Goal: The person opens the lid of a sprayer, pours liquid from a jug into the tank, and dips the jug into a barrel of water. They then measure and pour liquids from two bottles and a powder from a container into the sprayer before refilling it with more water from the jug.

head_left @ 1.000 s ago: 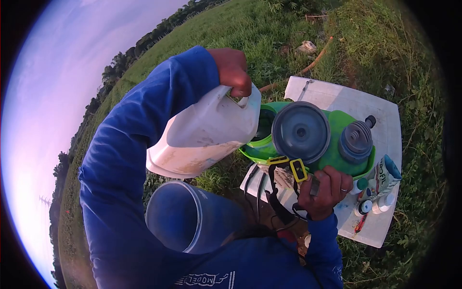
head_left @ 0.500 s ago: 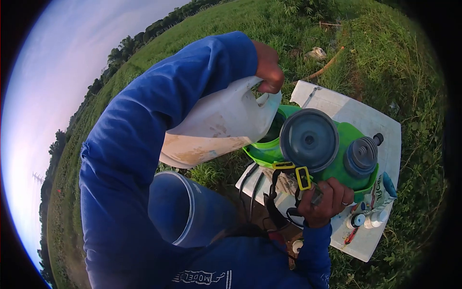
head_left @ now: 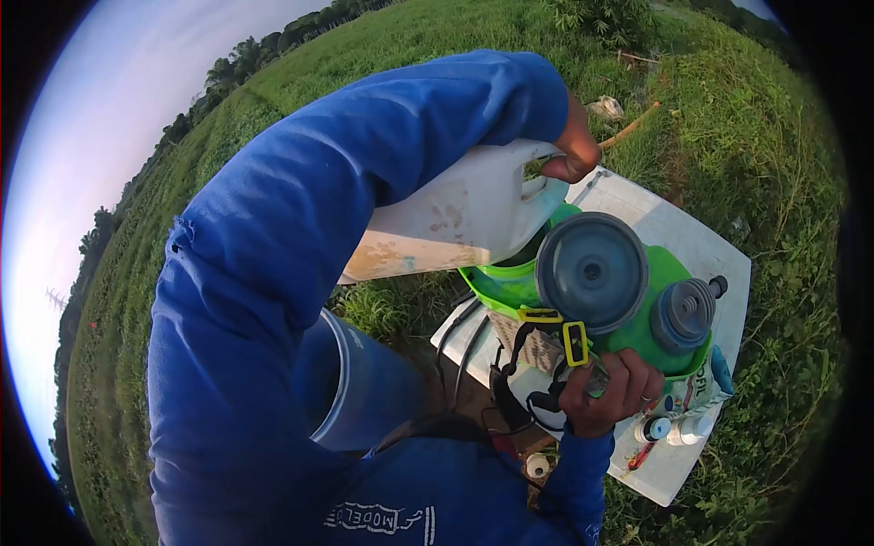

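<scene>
My left hand (head_left: 575, 155) is closed round the handle of a stained white plastic jug (head_left: 446, 218). The jug lies tilted on its side, its handle end over the open part of a green backpack sprayer tank (head_left: 505, 284). Its mouth is hidden from me. A round dark grey lid (head_left: 592, 273) sits over the tank's middle, and a ribbed grey cap (head_left: 683, 314) stands at its right. Against the tank's near side my right hand (head_left: 612, 391) is closed on a greyish, partly see-through thing I cannot make out, beside black straps with yellow buckles (head_left: 574, 343).
Under the tank is a white board (head_left: 678, 223), with two small bottles (head_left: 689, 429), a red item (head_left: 641, 456) and a printed packet (head_left: 706, 382) at its near right. A blue barrel (head_left: 373, 382) stands at lower left. Grass and plants surround everything.
My left hand and the jug have moved right, further over the tank. My right hand stays at the tank's near side, and the view has shifted slightly.
</scene>
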Available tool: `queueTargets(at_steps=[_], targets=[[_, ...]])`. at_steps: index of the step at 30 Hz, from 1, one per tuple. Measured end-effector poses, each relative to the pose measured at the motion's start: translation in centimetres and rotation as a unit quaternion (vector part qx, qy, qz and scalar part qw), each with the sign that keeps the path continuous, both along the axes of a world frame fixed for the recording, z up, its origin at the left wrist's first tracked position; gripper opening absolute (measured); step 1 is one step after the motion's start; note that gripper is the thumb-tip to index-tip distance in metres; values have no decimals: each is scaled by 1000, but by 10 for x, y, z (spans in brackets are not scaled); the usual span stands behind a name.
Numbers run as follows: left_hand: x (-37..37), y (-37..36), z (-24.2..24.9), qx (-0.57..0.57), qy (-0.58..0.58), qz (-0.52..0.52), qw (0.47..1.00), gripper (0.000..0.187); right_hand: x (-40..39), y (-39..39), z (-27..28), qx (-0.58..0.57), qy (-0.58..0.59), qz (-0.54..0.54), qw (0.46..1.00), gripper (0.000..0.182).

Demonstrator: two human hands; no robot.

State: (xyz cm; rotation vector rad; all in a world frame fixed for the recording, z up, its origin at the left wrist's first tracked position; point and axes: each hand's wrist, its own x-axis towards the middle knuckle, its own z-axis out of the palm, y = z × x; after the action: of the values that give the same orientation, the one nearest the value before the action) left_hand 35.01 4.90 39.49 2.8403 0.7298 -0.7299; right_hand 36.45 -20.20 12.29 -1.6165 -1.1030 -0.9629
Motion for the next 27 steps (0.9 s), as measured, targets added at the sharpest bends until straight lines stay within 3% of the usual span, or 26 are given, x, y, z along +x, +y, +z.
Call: queueTargets(at_steps=[2,4,6,10,13,27], targets=[[12,-10,3,16,56,35,998,18,0,0,-1,-3,1,0,1000,15],[20,6,0,-28,102,-123,987,25,1,-1,-2,-6,3,2,1000,16],[25,12,-2,-48,129,-178,974,30,1,-1,-2,-7,0,1,1000,16],[25,-2,5,-25,163,-148,975,38,2,-1,-5,-10,-6,2,1000,17],[30,6,-2,-80,150,-184,968,27,2,-2,-6,-16,-1,12,1000,19],[27,-25,5,-15,100,-133,986,25,7,-4,-12,-24,-25,10,999,18]])
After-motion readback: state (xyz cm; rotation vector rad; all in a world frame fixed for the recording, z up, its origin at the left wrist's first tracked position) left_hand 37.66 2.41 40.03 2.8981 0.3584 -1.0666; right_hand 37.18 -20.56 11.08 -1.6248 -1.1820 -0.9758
